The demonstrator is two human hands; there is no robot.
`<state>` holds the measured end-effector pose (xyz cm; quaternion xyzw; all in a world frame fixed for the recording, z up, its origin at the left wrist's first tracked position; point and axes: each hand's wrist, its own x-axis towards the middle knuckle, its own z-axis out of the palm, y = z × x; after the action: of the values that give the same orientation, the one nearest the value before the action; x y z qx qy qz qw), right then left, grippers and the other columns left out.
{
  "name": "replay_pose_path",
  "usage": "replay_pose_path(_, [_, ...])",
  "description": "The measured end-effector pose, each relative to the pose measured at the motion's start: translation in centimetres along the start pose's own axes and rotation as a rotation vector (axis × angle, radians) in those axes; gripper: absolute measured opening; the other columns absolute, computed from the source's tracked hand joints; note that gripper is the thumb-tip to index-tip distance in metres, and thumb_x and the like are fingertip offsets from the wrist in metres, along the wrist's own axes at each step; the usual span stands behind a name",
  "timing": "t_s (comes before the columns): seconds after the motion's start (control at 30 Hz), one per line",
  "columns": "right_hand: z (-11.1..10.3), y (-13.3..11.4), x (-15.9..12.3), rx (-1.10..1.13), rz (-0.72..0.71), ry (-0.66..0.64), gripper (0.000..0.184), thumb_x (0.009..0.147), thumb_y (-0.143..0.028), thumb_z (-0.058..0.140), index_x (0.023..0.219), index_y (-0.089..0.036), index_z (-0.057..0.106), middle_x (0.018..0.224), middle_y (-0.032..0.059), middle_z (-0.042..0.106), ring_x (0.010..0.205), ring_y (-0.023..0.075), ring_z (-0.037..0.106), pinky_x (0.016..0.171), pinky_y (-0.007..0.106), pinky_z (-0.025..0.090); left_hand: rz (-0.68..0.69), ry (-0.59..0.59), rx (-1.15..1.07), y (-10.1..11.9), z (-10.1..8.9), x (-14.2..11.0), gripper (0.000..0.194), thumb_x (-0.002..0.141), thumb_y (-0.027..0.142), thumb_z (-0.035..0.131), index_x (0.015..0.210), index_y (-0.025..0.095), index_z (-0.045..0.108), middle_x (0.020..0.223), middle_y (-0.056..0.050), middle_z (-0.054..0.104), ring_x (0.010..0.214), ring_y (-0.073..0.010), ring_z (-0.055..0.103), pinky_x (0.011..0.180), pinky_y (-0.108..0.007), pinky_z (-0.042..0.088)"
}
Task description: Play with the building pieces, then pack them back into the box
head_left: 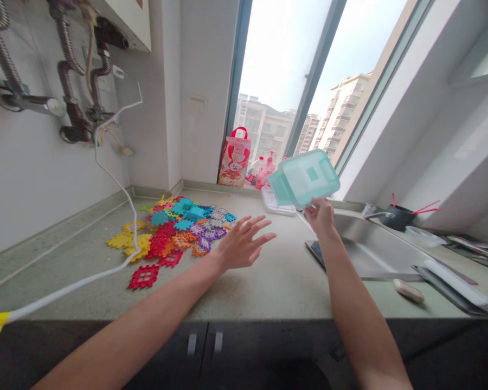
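A translucent teal plastic container [309,181] is raised and tilted above the counter near the window. My right hand [320,215] grips its lower edge between thumb and fingers. Over the middle of the counter, my left hand [244,244] is spread with nothing in it. Just to its left lies a loose pile of plastic interlocking building tiles: yellow tiles [140,245], red tiles [162,238], turquoise tiles [191,211], purple tiles [207,236] and grey ones. One red square tile [143,277] rests apart at the near side. Behind the container sits a clear white plastic box or lid [274,201].
A white cable [117,181] hangs across the left side. A steel sink [361,244] is at the right, with a dark flat device [316,253] beside it. A black pot [394,216] stands beyond. A pink package [235,161] and bottles [265,172] line the windowsill.
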<state>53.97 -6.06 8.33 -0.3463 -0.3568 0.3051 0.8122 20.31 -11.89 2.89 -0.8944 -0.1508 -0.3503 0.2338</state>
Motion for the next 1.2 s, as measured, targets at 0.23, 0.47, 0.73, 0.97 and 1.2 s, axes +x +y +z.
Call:
replay_pose_path(0.23, [2.1,1.3,-0.8,0.102,0.114,0.254,0.02,0.084,-0.017,0.074,0.091,-0.023,0.056,0.074,-0.0042,0.065,0.061,0.0103,0.067,0.055,0.019,0.063,-0.061,-0.029,-0.065,-0.1,0.4,-0.2,0.056,0.092,0.024,0.065,0.148,0.024,0.056,0.164,-0.012,0.045,0.159,-0.0304,0.03,0.13,-0.053,0.024])
replay_pose_path(0.47, [4.8,3.7,-3.5,0.045,0.128,0.3,0.017,0.091,-0.014,0.072,0.096,-0.02,0.056,0.083,-0.0035,0.071,0.066,0.0128,0.075,0.065,0.024,0.068,-0.093,-0.091,-0.075,-0.1,0.4,-0.1,0.059,0.089,0.024,0.068,0.147,0.023,0.056,0.163,-0.014,0.046,0.159,-0.0321,0.03,0.129,-0.055,0.025])
replay_pose_path(0.73, [4.9,5.3,-4.5,-0.002,0.187,0.282,0.023,0.09,-0.017,0.076,0.093,-0.022,0.053,0.079,-0.0034,0.071,0.068,0.0155,0.077,0.064,0.026,0.068,-0.197,-0.331,-0.24,-0.3,2.3,-1.0,0.049,0.094,0.033,0.065,0.142,0.024,0.061,0.157,-0.014,0.053,0.153,-0.0328,0.041,0.126,-0.055,0.033])
replay_pose_path(0.97, [4.1,4.9,-6.8,-0.079,0.248,0.279,0.025,0.092,-0.024,0.074,0.096,-0.023,0.049,0.076,-0.0065,0.069,0.059,0.0133,0.075,0.055,0.02,0.062,-0.419,-0.538,-0.352,-2.5,4.6,-2.6,0.056,0.102,0.061,0.053,0.144,0.025,0.062,0.16,-0.016,0.052,0.152,-0.0339,0.043,0.124,-0.057,0.033])
replay_pose_path(1.2, [1.5,4.4,-11.7,-0.273,0.365,0.074,0.021,0.088,-0.034,0.072,0.097,-0.019,0.061,0.079,0.0029,0.076,0.059,0.0188,0.076,0.048,0.025,0.06,-0.438,-0.483,-0.312,-4.1,4.6,-3.7,0.06,0.098,0.063,0.058,0.14,0.019,0.065,0.15,-0.018,0.061,0.144,-0.033,0.053,0.12,-0.052,0.041])
